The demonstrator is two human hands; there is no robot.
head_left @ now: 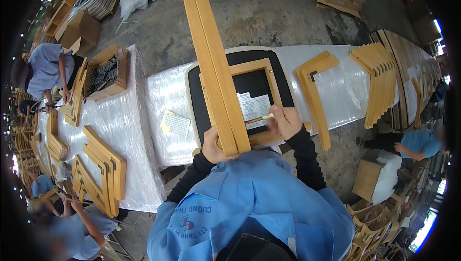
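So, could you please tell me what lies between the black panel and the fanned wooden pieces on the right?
The head view shows angled wooden parts and crumpled white sheeting there, on a plastic-covered surface.

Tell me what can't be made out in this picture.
In the head view:
- Left hand: its grip is partly hidden by the wooden bars.
- One bar's far end: cut off by the top edge.
- Thin tool: one end is covered by the right hand, which is partly blurred.
- Dark pieces in the carton: too small to identify.
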